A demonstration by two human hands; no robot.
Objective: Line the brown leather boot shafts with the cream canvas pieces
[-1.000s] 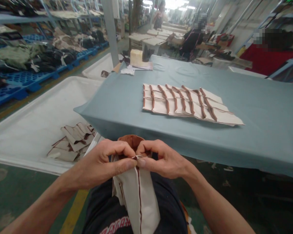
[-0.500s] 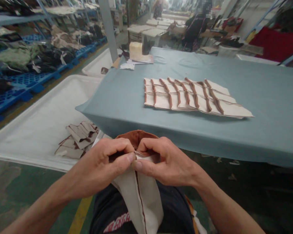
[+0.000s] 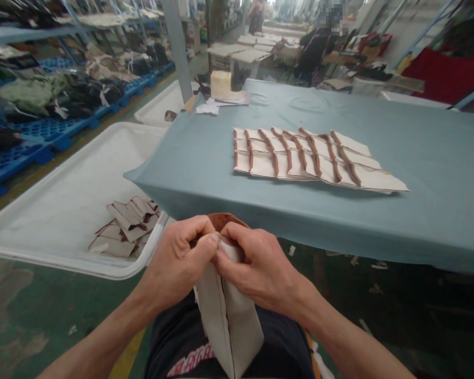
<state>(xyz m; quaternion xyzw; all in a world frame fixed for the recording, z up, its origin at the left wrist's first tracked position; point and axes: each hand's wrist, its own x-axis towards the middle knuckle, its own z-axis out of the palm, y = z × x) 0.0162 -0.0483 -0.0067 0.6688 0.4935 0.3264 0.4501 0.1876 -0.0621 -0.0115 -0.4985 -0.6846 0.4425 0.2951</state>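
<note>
**Cream fabric piece [image 3: 240, 321], dark-seamed, held in both hands**

Left hand [image 3: 184, 260]: its fingers are pinching the top edge of the piece beside the seam.
Right hand [image 3: 256, 263]: its fingers are gripping the same edge, the two thumbs lying close together.
Placement: the piece is hanging below the hands, in front of a dark garment [image 3: 280, 342] bearing pinkish lettering, and just short of the tabletop [image 3: 189, 171]; a brown section [image 3: 226, 217] is showing beyond the knuckles.
Tabletop, blue-covered: it is carrying a row of overlapping cream panels [image 3: 260, 163] with brown strips; near the far left corner, a yellowish block [image 3: 221, 85] is resting on papers [image 3: 240, 100].
White bin [image 3: 43, 195]: standing left of the tabletop, it is holding several brown-edged pieces [image 3: 120, 245].
Blue pallets [image 3: 35, 147]: farther left, they are supporting heaped cloth [image 3: 29, 95].
</note>
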